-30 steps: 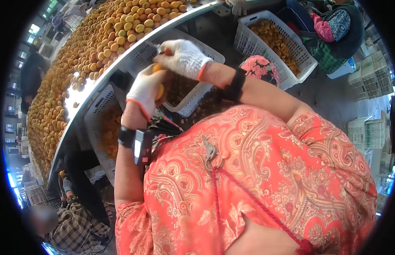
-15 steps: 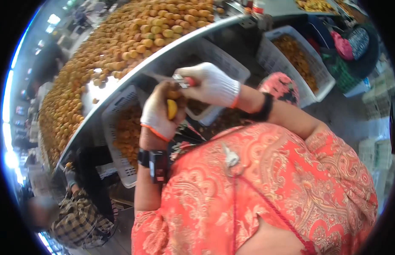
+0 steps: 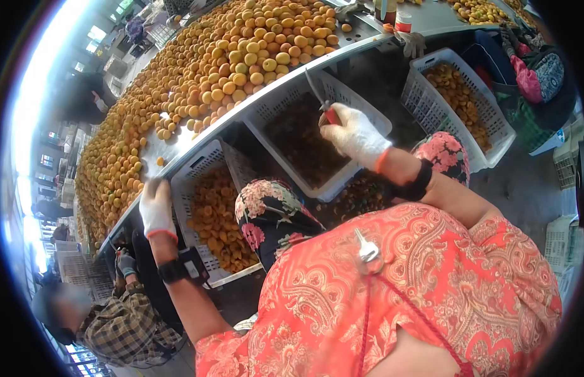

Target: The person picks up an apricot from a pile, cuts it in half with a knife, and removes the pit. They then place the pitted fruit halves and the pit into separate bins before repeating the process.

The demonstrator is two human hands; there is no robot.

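Observation:
My right hand (image 3: pixel 356 137), in a white knit glove, grips a knife (image 3: pixel 332 115) by its red handle. The thin blade points up and away, above a crate (image 3: pixel 254 133) with dark scraps in it. My left hand (image 3: pixel 157 207), gloved with darkened fingertips, is at the table edge beside a crate of halved apricots (image 3: pixel 220 220). Its fingers stretch toward the tabletop, and I see nothing held in them. Whole apricots (image 3: pixel 254 56) lie heaped on the metal table (image 3: pixel 179 151), the nearest ones just beyond this hand.
Another white crate (image 3: pixel 493 135) of apricot pieces stands at the right, near a seated person (image 3: pixel 543 75). A co-worker in a checked shirt (image 3: pixel 125 327) sits at the lower left. A glove (image 3: pixel 413 43) and a small jar (image 3: pixel 403 22) rest by the table's edge.
My hands were together over my lap with a cut apricot in the left and the knife in the right. They have parted: left to the table edge, right outward with the knife.

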